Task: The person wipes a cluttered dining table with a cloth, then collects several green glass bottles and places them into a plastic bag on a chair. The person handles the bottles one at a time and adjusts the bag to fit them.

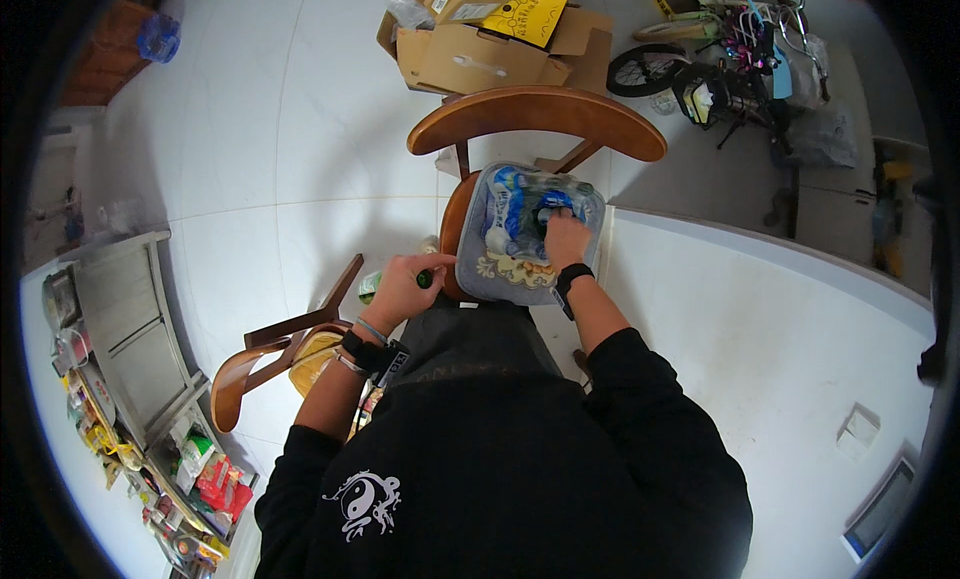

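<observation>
My left hand (400, 291) is closed around a green bottle (369, 286), just left of the chair seat; its dark round end shows by my thumb. My right hand (567, 241) reaches down into a clear plastic pack (515, 204) with blue labels, seemingly holding several bottles. The fingers of that hand are curled, and what they grip is hidden. Under the pack lies a grey cushion (474, 241) with a cream flower pattern, on a brown wooden chair (535, 109) whose curved backrest is on the far side.
Beyond the chair is an open cardboard box (480, 61) with a yellow package (528, 17). Children's bikes (735, 69) stand at the far right. A second wooden chair (240, 384) is at my left, near a shelf (130, 329) of packages. A white wall (730, 319) runs along my right.
</observation>
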The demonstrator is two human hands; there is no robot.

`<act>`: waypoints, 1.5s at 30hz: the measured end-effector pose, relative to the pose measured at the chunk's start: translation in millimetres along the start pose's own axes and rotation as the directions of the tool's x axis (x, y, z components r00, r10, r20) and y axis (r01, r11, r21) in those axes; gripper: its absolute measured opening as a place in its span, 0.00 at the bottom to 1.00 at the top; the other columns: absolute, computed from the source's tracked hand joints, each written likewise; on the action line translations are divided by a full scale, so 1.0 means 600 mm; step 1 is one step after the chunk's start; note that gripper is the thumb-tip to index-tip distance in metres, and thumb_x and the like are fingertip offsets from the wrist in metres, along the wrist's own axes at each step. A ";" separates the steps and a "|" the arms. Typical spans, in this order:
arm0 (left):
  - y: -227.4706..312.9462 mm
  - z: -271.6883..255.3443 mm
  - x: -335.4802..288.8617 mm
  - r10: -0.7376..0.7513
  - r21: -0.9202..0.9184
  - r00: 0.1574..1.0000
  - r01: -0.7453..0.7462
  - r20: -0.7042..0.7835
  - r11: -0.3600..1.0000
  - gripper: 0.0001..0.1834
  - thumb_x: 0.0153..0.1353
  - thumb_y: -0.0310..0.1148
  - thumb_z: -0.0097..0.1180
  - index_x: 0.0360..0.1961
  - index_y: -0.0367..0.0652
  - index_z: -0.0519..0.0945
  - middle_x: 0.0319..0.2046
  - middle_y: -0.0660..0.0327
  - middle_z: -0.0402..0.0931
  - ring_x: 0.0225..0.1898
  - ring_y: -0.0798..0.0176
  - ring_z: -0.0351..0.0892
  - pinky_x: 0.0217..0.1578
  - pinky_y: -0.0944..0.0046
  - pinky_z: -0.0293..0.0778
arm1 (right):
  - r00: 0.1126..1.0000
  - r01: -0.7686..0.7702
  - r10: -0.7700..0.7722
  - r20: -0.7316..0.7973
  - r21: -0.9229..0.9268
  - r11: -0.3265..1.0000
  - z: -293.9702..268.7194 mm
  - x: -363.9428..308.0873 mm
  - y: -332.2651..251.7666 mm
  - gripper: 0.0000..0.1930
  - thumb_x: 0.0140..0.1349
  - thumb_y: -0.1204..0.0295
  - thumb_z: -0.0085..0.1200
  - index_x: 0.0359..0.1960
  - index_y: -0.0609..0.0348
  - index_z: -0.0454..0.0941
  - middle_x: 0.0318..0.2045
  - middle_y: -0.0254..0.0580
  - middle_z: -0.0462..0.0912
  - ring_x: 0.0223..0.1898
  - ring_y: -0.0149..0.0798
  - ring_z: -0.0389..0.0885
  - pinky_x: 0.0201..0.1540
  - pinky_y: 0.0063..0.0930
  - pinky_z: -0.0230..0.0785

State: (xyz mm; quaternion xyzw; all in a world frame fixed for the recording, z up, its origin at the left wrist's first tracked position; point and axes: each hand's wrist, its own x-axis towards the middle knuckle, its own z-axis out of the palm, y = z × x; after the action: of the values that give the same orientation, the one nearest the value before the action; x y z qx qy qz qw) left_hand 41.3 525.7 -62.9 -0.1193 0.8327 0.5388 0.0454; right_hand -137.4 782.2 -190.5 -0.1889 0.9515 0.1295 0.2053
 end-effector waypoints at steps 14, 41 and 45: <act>0.032 0.066 0.041 -0.122 -0.092 0.992 0.123 0.015 0.988 0.12 0.60 0.25 0.58 0.43 0.44 0.87 0.30 0.53 0.84 0.31 0.58 0.82 0.36 0.63 0.77 | 0.963 0.187 -0.189 -0.192 -0.030 0.982 0.007 -0.009 -0.001 0.10 0.59 0.73 0.62 0.41 0.63 0.83 0.46 0.51 0.78 0.52 0.52 0.73 0.56 0.47 0.70; 0.254 0.141 0.079 0.445 0.053 0.888 -0.442 -0.117 0.896 0.23 0.42 0.28 0.70 0.44 0.43 0.83 0.44 0.59 0.85 0.40 0.51 0.85 0.39 0.58 0.80 | 0.785 0.573 -0.181 -0.592 0.583 0.576 -0.397 -0.282 0.081 0.15 0.53 0.75 0.68 0.43 0.60 0.81 0.33 0.41 0.79 0.29 0.43 0.81 0.30 0.31 0.75; 0.263 0.095 0.037 0.347 0.013 0.924 -0.349 -0.160 0.937 0.20 0.47 0.26 0.71 0.44 0.41 0.83 0.43 0.56 0.85 0.41 0.54 0.87 0.41 0.60 0.80 | 0.863 0.476 -0.300 -0.406 0.853 0.214 -0.379 -0.294 0.112 0.17 0.59 0.70 0.66 0.49 0.63 0.79 0.40 0.46 0.80 0.35 0.39 0.84 0.35 0.31 0.79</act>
State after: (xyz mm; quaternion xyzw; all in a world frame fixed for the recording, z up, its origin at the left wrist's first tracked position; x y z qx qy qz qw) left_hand -22.3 635.7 49.1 -0.0130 0.8374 0.5334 -0.1189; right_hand -93.7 822.5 98.8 -0.2763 0.7808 -0.5122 0.2271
